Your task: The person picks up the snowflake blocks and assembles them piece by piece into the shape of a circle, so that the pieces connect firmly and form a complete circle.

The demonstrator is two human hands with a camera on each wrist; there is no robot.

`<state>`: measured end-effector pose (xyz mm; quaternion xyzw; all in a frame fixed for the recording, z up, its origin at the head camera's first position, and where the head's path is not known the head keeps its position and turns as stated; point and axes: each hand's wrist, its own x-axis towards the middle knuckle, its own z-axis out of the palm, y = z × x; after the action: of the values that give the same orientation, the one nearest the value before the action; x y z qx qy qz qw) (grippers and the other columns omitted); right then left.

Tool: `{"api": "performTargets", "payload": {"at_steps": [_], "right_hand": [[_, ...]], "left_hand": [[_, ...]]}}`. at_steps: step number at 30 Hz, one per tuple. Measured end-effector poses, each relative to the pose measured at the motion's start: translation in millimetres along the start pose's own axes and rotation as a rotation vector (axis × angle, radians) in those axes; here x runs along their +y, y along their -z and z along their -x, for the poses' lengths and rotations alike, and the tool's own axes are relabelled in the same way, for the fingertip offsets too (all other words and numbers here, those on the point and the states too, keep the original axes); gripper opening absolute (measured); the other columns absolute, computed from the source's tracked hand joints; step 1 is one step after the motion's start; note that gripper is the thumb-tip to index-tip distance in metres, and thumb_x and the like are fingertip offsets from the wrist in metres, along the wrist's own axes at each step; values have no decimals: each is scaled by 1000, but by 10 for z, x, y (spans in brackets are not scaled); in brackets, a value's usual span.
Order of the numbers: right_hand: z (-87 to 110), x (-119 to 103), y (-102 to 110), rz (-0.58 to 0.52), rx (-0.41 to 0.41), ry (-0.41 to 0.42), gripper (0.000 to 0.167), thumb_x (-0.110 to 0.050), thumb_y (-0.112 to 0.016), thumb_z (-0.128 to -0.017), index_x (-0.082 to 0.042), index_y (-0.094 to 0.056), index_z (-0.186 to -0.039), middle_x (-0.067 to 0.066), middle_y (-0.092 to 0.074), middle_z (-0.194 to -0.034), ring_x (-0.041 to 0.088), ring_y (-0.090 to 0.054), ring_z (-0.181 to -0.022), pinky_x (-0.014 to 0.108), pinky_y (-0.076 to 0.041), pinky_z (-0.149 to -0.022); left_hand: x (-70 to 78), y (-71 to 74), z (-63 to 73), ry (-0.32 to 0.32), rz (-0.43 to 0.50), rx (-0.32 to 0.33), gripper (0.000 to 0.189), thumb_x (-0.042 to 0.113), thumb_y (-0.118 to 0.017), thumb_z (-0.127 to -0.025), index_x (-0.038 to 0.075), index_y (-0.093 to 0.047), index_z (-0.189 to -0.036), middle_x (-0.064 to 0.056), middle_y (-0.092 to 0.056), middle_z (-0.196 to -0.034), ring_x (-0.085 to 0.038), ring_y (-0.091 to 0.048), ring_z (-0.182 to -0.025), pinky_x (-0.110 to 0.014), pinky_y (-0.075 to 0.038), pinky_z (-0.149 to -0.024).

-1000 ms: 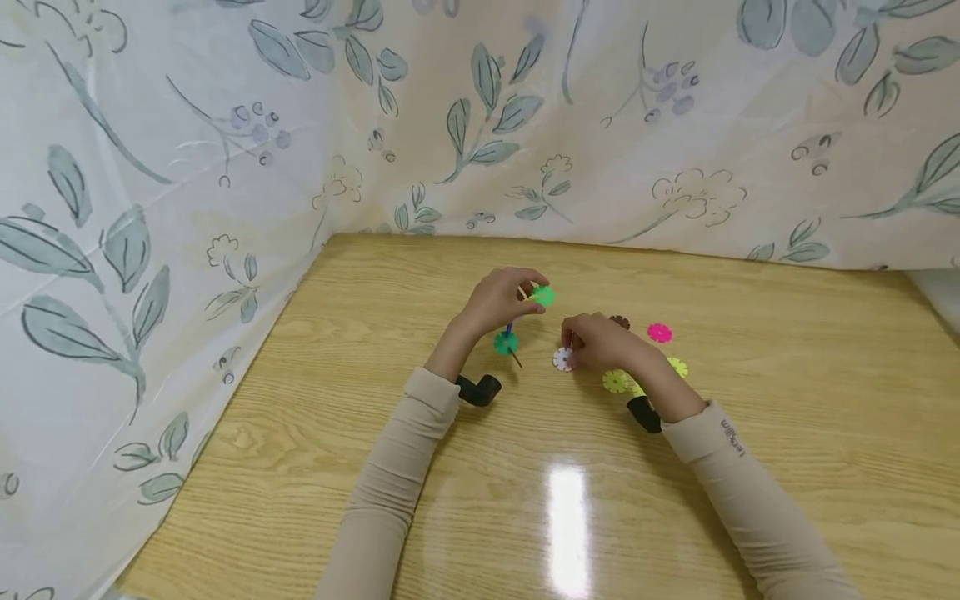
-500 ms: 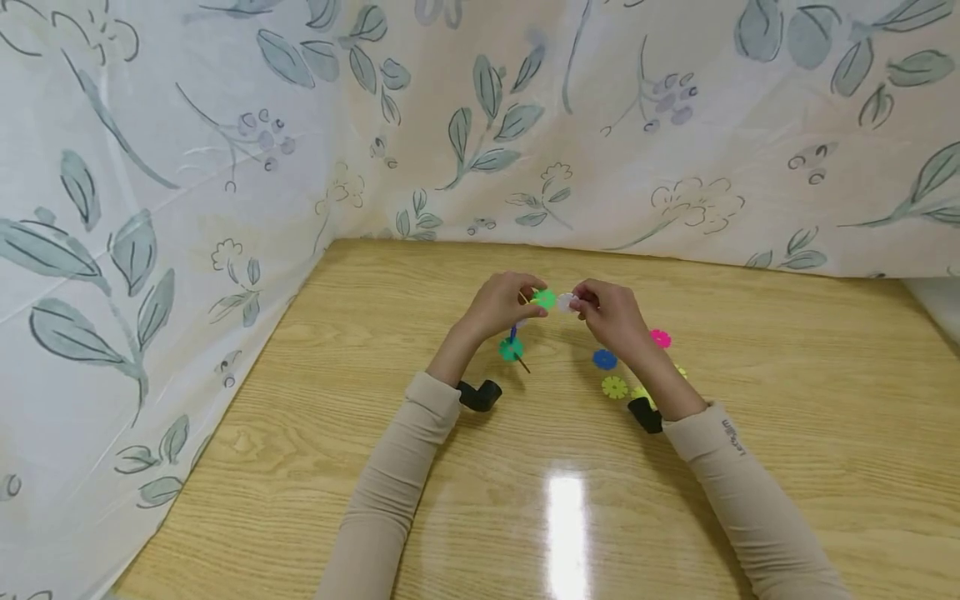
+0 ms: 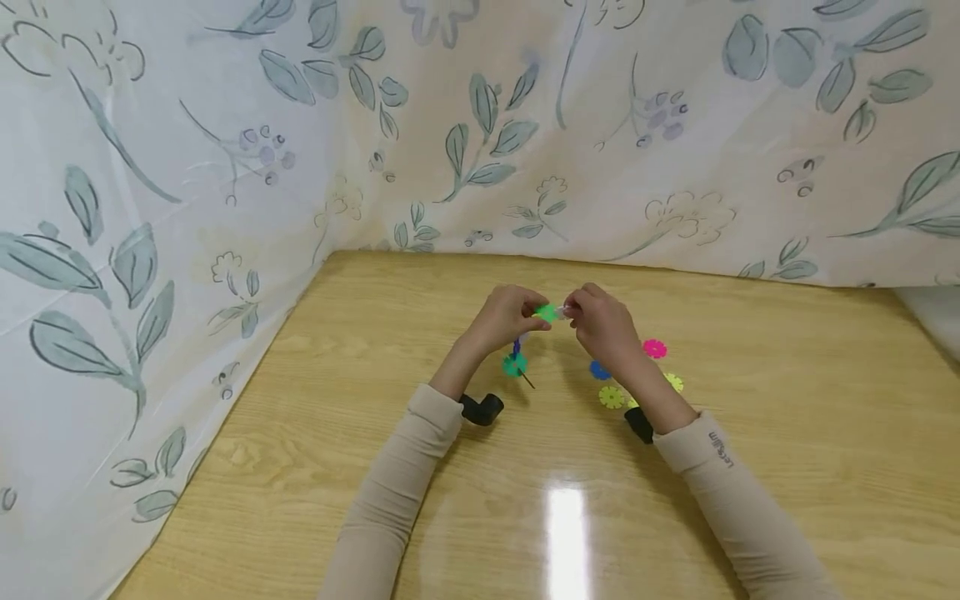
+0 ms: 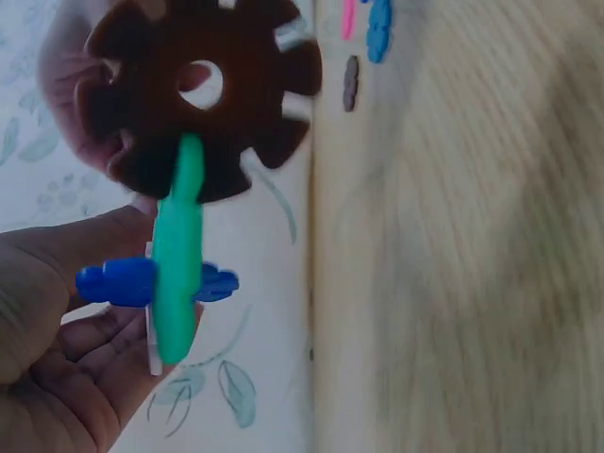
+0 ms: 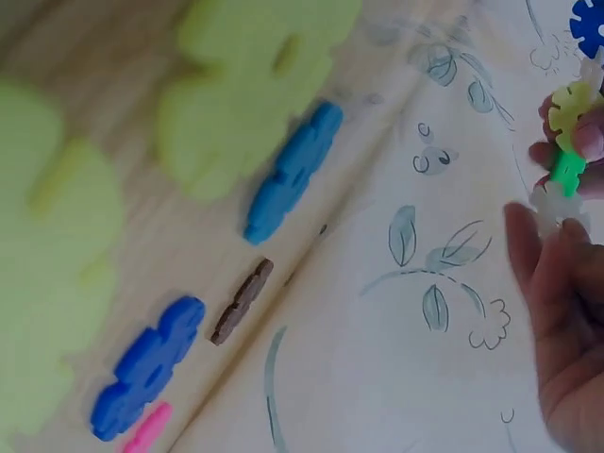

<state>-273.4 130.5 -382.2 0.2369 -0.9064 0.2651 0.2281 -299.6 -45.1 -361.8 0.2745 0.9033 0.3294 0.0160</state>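
In the head view my left hand (image 3: 501, 321) pinches a chain of notched plastic discs near its bright green disc (image 3: 546, 313). A yellow disc (image 5: 569, 115) sits beside the green one in the right wrist view, and a blue disc (image 5: 587, 26) lies further along. From the hand hang a teal disc (image 3: 514, 365) and, large in the left wrist view, a brown disc (image 4: 245, 94). My right hand (image 3: 603, 325) pinches a white disc (image 5: 559, 206) edge-on at the bright green disc. Whether their slots interlock is hard to tell.
Loose discs lie on the wooden table (image 3: 300, 467) near the right forearm: blue (image 3: 600, 370), pink (image 3: 655, 348), yellow (image 3: 611, 397) and others. Black wrist mounts (image 3: 483, 409) sit under both wrists. A floral cloth (image 3: 600, 150) stands behind and to the left.
My right hand has picked the white disc off the table and carried it up to the bright green disc, turning it edge-on. The left hand stays nearly in place, still holding the chain.
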Motion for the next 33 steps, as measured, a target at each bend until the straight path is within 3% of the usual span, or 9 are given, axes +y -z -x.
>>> {"api": "performTargets", "payload": {"at_steps": [7, 11, 15, 18, 22, 25, 29, 33], "right_hand": [[67, -8, -78, -19, 14, 32, 4, 9, -59, -83, 6, -61, -81, 15, -55, -80, 25, -61, -64, 32, -52, -57], [85, -30, -96, -7, -19, 24, 3, 10, -61, -81, 7, -62, -82, 16, -56, -80, 27, -62, -68, 32, -53, -59], [63, -22, -42, -58, -69, 6, 3, 6, -60, -84, 8, -62, -83, 15, -56, -80, 26, -62, -68, 30, -53, -59], [7, 32, 39, -181, -134, -29, 8, 1, -59, -86, 7, -62, -85, 16, -58, -81, 26, -64, -67, 29, -54, -59], [-67, 159, 190, -311, -287, -151, 19, -3, -54, -91, 5, -62, -106, 20, -64, -89, 32, -67, -75, 32, -54, -59], [-65, 282, 338, -245, -397, -233, 26, -1, -54, -90, 6, -59, -115, 21, -66, -93, 34, -66, -80, 35, -52, -61], [1, 396, 452, -95, -597, -273, 20, -5, -62, -85, 6, -64, -102, 19, -65, -92, 28, -62, -80, 36, -49, -67], [65, 362, 405, -25, -796, -324, 27, -17, -70, -80, 3, -59, -93, 13, -59, -89, 22, -53, -75, 32, -45, -64]], "left_hand": [[6, -84, 49, -44, -23, -3, 25, 11, -69, -81, 4, -69, -104, -8, -70, -92, -14, -64, -71, -15, -45, -60], [3, -107, 64, -67, -40, -23, 25, 10, -68, -81, 2, -68, -105, -9, -70, -90, -15, -64, -67, -15, -43, -56], [-5, -96, 55, -76, -49, -26, 28, 12, -68, -82, 2, -66, -108, -9, -69, -94, -17, -65, -76, -18, -48, -64], [-20, -64, 36, -66, -33, -23, 32, 14, -69, -82, 3, -64, -112, -8, -67, -102, -19, -64, -86, -23, -50, -73], [-63, -42, 1, -66, -19, -47, 34, 15, -68, -83, 6, -62, -116, -7, -64, -114, -21, -62, -95, -26, -50, -79], [-78, -45, -13, -64, -14, -64, 33, 15, -67, -84, 7, -63, -115, -8, -63, -117, -21, -63, -92, -23, -51, -73], [-68, -61, -12, -31, -2, -68, 31, 14, -66, -85, 8, -63, -116, -9, -63, -115, -21, -64, -81, -21, -47, -59], [-47, -91, -16, -22, -26, -62, 30, 14, -63, -86, 8, -63, -116, -9, -63, -115, -18, -63, -81, -19, -45, -59]]}}
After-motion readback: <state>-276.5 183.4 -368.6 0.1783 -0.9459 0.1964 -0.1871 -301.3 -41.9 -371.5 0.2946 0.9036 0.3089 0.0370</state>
